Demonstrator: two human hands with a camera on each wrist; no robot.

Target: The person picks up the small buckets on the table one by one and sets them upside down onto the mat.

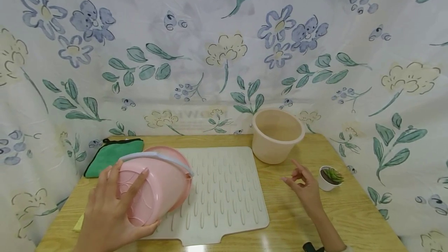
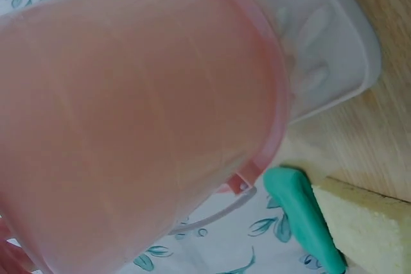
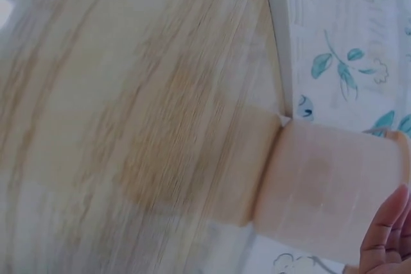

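A pink bucket (image 1: 168, 189) with a pale grey handle (image 1: 154, 155) is tipped over on its side, its base toward me and its mouth facing away over the white ridged mat (image 1: 224, 186). My left hand (image 1: 108, 205) grips the bucket round its base, fingers spread over the top and thumb at the lower edge. In the left wrist view the bucket wall (image 2: 148, 120) fills most of the picture. My right hand (image 1: 304, 189) hovers above the table at the right, fingers loosely bent and holding nothing. It is nearest to a small potted succulent (image 1: 330, 178) and a beige bucket (image 1: 274, 147).
A green zip pouch (image 1: 113, 154) lies at the back left of the wooden table (image 1: 283, 213). Beside it in the left wrist view is a yellow sponge (image 2: 369, 222). A dark object (image 1: 311, 247) shows at the front edge. A floral curtain (image 1: 196, 69) hangs behind.
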